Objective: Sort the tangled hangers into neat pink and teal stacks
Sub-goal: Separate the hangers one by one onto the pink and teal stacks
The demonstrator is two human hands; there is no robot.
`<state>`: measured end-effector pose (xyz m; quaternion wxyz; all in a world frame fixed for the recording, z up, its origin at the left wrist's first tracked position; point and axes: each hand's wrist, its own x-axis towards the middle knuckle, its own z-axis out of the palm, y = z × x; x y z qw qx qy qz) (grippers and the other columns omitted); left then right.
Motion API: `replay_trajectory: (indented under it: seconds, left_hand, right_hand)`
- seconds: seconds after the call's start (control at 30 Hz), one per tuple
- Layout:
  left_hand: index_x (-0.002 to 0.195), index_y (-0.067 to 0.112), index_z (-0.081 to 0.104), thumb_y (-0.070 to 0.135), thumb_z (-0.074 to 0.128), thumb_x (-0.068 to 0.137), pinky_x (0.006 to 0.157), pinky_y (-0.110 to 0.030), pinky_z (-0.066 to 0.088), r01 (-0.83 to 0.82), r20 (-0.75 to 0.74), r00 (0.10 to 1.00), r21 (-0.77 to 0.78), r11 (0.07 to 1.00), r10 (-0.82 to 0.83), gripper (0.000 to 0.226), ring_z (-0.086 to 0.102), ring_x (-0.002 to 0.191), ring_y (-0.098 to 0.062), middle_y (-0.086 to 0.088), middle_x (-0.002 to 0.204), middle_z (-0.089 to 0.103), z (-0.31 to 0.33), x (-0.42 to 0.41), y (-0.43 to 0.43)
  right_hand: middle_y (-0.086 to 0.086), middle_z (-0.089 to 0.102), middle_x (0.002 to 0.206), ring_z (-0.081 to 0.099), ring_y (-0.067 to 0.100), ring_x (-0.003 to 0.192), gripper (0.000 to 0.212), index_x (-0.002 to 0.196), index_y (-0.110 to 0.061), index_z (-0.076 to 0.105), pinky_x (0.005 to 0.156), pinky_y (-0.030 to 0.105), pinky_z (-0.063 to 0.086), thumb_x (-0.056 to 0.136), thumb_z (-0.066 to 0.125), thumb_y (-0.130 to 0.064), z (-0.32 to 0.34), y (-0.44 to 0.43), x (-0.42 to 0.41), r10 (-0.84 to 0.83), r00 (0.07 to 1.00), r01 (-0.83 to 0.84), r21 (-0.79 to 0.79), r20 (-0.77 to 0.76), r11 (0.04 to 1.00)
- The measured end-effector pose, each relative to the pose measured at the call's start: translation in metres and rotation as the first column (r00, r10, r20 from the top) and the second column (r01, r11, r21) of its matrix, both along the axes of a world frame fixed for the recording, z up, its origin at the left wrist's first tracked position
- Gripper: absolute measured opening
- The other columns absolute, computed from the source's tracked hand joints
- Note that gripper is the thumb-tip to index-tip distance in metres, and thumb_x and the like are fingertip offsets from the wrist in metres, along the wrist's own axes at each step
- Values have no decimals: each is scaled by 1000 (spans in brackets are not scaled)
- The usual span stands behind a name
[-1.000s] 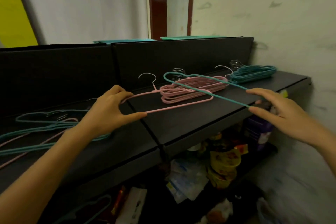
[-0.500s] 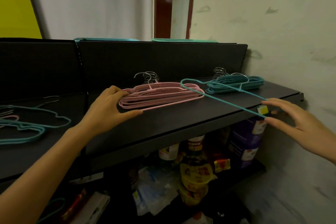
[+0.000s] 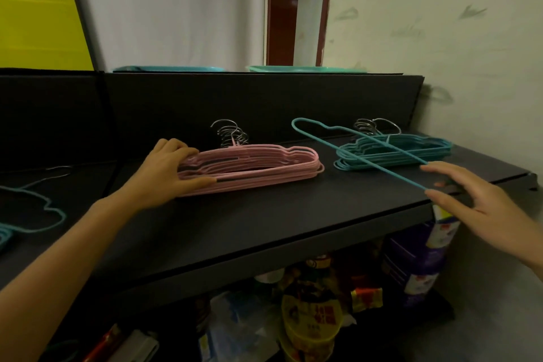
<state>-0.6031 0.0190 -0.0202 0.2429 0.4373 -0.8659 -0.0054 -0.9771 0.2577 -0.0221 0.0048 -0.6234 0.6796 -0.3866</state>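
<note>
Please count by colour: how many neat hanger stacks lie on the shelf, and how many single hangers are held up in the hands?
Pink stack: 1
Teal stack: 1
Single teal hanger, held by the right hand: 1
Total: 3

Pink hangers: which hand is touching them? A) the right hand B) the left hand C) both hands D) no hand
B: the left hand grips the end of the pink hangers, while the right hand holds one teal hanger.

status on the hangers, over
Left hand grips pink stack at its end. Right hand pinches one teal hanger, tilted over teal stack. Nothing blocking; loose teal hangers lie far left.
</note>
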Motion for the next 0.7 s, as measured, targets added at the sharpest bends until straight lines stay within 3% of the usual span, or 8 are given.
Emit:
replay_trajectory:
  seconds: [0.13, 0.23, 0.3, 0.5, 0.6, 0.7]
  left_hand:
    - [128, 12, 49, 47, 67, 72, 96, -33, 35, -8, 20, 1000, 52, 999, 7, 68, 37, 110, -19, -8, 120, 46, 1, -7, -11]
    - [129, 16, 47, 52, 65, 71, 95, -30, 34, -10, 45, 999, 59, 998, 7, 71, 36, 111, -17, -6, 122, 44, 1, -11, -19]
    - [130, 18, 47, 68, 60, 66, 94, -29, 34, -8, 71, 997, 77, 997, 3, 82, 36, 108, -13, -4, 123, 44, 3, -13, -23]
    - [130, 23, 46, 96, 12, 44, 95, -30, 34, -56, 262, 963, -19, 998, 59, 118, 42, 110, -13, 0, 126, 45, 11, -19, -26]
    - [127, 19, 51, 85, 19, 67, 95, -32, 36, -83, 259, 959, -143, 986, 118, 94, 45, 113, -17, -3, 127, 48, 18, -38, -22]
    - [124, 16, 53, 52, 42, 86, 91, -33, 38, -69, 216, 969, -240, 968, 122, 54, 47, 113, -19, -6, 126, 51, 26, -68, -18]
  right_hand:
    - [-53, 38, 113, 49, -17, 102, 50, 106, -75, 38, 70, 6, 46, 59, 35, -92, 8, -20, -17, 21, 1000, -21, 4, -12, 1000]
    - [-53, 39, 113, 49, -17, 102, 49, 106, -73, 40, 78, 0, 40, 60, 36, -91, 8, -33, -33, 39, 999, -39, -8, 8, 999]
    - [-51, 41, 112, 49, -16, 102, 49, 106, -73, 40, 83, -3, 36, 61, 36, -91, 6, -42, -43, 47, 999, -47, -5, 23, 999]
    - [-51, 41, 114, 46, -18, 107, 54, 107, -74, 39, 86, 0, 36, 57, 37, -93, 4, -69, -73, 99, 995, -99, 35, -14, 994]
    - [-44, 39, 123, 43, -13, 111, 57, 110, -72, 37, 92, 20, 37, 57, 36, -92, 4, -79, -90, 122, 991, -118, 70, -52, 991]
    - [-33, 40, 128, 40, -4, 117, 57, 113, -71, 36, 96, 25, 32, 59, 36, -91, 4, -84, -112, 151, 984, -142, 90, -99, 986]
